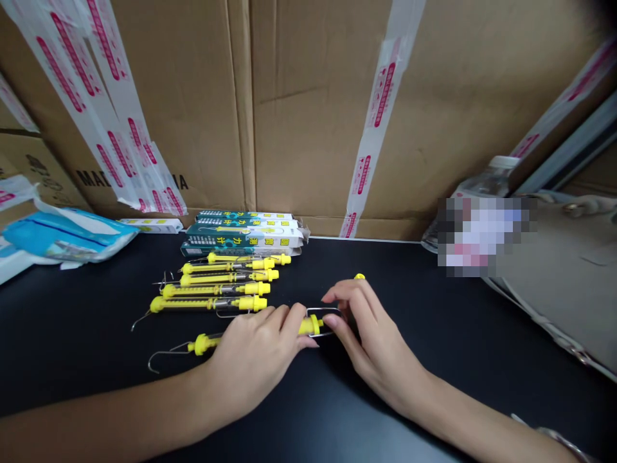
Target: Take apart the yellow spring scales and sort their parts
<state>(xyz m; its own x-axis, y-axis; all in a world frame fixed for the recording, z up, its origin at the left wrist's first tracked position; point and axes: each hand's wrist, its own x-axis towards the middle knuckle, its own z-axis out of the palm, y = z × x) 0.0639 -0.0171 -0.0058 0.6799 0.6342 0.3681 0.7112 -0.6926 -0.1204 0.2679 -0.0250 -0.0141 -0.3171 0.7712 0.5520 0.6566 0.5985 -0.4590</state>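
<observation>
A yellow tubular spring scale [207, 344] with a wire hook lies across the black tabletop, and my left hand [250, 360] is closed over its middle. My right hand [376, 347] pinches the scale's wire loop [322, 321] at the far end. A small yellow part [359, 276] shows just past my right fingertips. To the left of my hands, several similar spring scales [212, 289] lie side by side. Behind them is a stack of teal-and-white product boxes [245, 231].
The black tabletop [434, 366] ends at a wall of taped cardboard cartons [308, 116]. A blue-and-white plastic packet [67, 235] lies at the left. A plastic bottle [486, 177] and a beige flat sheet [549, 283] lie at the right, beside a pixelated patch.
</observation>
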